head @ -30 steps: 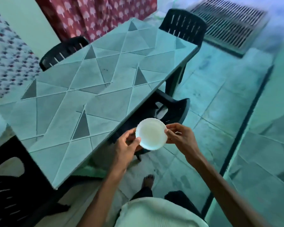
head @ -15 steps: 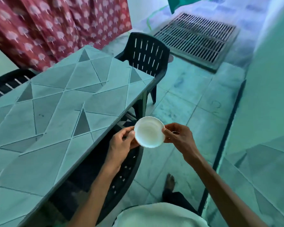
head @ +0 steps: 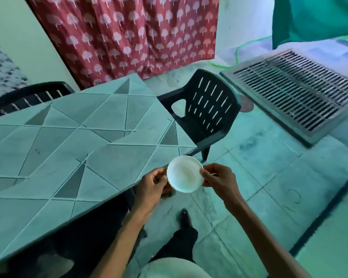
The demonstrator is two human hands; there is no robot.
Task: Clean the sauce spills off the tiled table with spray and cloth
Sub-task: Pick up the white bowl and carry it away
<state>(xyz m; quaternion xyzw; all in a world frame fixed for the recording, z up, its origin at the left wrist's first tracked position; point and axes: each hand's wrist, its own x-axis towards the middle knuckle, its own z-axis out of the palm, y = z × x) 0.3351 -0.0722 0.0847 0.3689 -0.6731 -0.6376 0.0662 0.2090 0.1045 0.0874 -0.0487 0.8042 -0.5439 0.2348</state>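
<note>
A small white bowl (head: 184,173) is held between both hands just past the near right edge of the tiled table (head: 68,141). My left hand (head: 152,184) grips its left rim and underside. My right hand (head: 217,176) pinches its right rim and also holds a thin stick-like item whose nature I cannot make out. The bowl's inside looks pale with no clear contents. The tabletop shows grey triangular tiles and no visible spills. No spray bottle or cloth is in view.
A dark plastic chair (head: 205,109) stands at the table's far right end, another (head: 28,95) at the far left. A metal floor grate (head: 295,91) lies right. A red patterned curtain (head: 129,35) hangs behind. My leg and foot (head: 185,217) are on the tiled floor.
The view has swung right and along the table toward its far end. Both hands keep the bowl, which now sits nearer the table's edge.
</note>
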